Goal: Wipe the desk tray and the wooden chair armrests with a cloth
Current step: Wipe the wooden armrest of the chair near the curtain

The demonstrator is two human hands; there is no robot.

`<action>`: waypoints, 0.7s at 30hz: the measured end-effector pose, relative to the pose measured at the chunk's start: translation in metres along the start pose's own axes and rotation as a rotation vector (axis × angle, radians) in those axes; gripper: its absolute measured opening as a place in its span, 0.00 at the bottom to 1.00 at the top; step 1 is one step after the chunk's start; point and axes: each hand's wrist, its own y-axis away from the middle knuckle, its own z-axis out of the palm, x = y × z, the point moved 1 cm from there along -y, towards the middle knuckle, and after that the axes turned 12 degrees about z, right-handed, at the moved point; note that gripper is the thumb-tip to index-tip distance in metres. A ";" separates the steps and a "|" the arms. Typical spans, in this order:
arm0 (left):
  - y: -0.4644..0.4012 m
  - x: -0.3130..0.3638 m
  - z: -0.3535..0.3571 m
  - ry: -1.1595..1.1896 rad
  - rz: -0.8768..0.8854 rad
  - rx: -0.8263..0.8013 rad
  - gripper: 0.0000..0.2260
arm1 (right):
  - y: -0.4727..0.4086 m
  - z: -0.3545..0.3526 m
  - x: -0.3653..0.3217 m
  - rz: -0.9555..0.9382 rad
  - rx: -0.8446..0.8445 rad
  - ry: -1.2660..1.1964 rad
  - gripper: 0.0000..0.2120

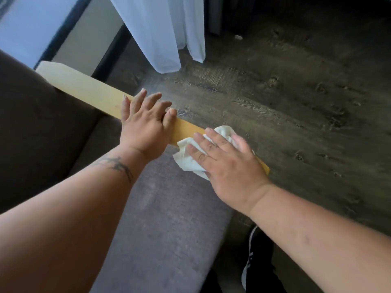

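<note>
A light wooden chair armrest (84,89) runs from upper left to lower right across the view. My left hand (143,127) lies flat on its middle, fingers spread, holding nothing. My right hand (228,163) presses a crumpled white cloth (188,157) onto the near end of the armrest, palm down with fingers over the cloth. The armrest's near tip shows past my right hand. No desk tray is in view.
The chair's grey seat cushion (167,218) lies below the armrest and its dark brown backrest (31,134) is at left. Dark wood-look floor (296,98) spreads to the right. A white curtain (165,32) hangs at the top. A black shoe (254,256) is at the bottom.
</note>
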 end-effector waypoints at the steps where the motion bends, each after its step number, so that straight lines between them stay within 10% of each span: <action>1: 0.000 -0.001 -0.001 0.006 0.000 -0.008 0.21 | 0.004 -0.001 0.004 -0.003 0.009 0.005 0.28; 21: 0.009 0.007 0.006 0.063 0.053 0.085 0.20 | 0.082 -0.031 0.047 0.109 -0.140 0.009 0.28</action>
